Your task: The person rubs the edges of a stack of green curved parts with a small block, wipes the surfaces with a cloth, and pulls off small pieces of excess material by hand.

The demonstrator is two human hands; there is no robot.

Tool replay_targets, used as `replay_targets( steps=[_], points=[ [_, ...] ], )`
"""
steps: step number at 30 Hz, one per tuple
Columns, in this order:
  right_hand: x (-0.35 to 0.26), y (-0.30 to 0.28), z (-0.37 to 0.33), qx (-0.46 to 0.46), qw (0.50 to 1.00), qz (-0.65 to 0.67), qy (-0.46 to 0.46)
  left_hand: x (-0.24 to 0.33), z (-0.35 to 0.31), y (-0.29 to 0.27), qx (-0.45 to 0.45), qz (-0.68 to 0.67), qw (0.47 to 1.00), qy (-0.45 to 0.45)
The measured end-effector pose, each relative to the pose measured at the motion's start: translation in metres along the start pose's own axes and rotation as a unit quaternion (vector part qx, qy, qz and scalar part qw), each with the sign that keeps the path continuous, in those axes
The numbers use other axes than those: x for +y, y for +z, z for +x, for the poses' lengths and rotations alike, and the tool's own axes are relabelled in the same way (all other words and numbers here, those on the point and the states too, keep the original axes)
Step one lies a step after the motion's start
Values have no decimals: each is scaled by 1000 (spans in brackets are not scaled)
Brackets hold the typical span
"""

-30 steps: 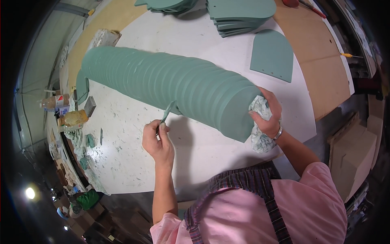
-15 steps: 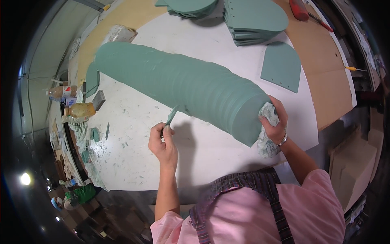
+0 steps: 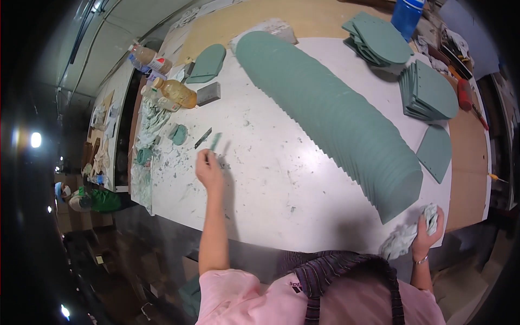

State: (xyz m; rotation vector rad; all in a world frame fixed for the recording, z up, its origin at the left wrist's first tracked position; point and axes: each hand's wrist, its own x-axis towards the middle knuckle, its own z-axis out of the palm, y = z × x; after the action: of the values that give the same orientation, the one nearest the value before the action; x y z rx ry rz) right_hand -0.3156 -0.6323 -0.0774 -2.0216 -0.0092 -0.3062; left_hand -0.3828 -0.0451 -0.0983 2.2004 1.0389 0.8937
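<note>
My left hand pinches a small spatula, its blade smeared with green paste. It hovers over the white tabletop, close to a thin dark blade and a green paste-covered lump. A crumpled whitish rag with green stains is bunched in my right hand, at the table's near right. Just beyond that hand ends a long slanting row of overlapping green rounded panels, which stretches to the far middle of the table. Both hands are apart from the row.
Two stacks of green panels and a loose panel lie at right, beside a red-handled tool. A grey block, an amber bottle and stained rags line the left edge. A person in green is farther left.
The view has swung left. My left hand has carried the spatula away from the panel row toward the dark blade. My right hand, still gripping the rag, has left the row's near end.
</note>
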Motion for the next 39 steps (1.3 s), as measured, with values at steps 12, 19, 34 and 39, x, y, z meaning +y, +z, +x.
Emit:
replay_targets(
  steps=[12,19,34,39],
  points=[
    [-109,102,-25,-181,977,-69,-94,-170,156,-21,145,333,931,40],
    [-159,184,7,-192,975,91,-70,89,1,5,-326,-219,916,76],
    [-73,133,137,-150,972,-122,-133,299,22,133,-233,7,832,504],
    [-90,177,181,-300,922,-219,-113,302,9,183,-283,111,765,569]
  ],
)
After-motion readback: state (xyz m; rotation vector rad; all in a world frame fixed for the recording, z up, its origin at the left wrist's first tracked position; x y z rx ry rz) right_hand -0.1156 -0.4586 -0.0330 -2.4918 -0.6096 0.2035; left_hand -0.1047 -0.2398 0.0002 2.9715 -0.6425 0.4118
